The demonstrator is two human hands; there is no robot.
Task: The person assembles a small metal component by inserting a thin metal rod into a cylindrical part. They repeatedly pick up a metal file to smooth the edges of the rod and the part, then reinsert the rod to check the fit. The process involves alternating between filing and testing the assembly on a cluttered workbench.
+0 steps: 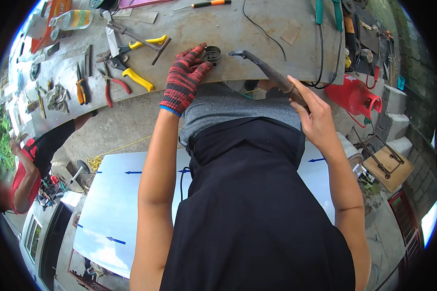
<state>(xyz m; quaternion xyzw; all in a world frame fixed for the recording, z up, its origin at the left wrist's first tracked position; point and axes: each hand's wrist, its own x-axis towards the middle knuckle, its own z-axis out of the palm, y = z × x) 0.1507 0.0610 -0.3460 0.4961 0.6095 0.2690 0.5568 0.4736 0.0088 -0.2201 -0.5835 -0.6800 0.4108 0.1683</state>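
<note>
My left hand point(185, 75), in a red and black striped knit glove with a blue cuff, rests at the metal table's near edge. Its thumb and fingertips close on a small bent metal piece point(217, 51), dark and loop-shaped, lying on the tabletop. Bare, my right hand point(316, 109) wraps round the lower end of a dark, worn hammer point(271, 72). The hammer slants up and left over the table edge, its head just right of the bent piece and apart from it.
Left on the table point(189, 26) lie yellow-handled cutters point(138, 80), red-handled pliers point(112, 87), orange-handled pliers point(81, 87) and a clear bottle point(73, 20). Green-handled welding leads point(319, 12) cross the right end. A red gas cylinder point(352, 94) stands beyond; another person point(26, 179) is at left.
</note>
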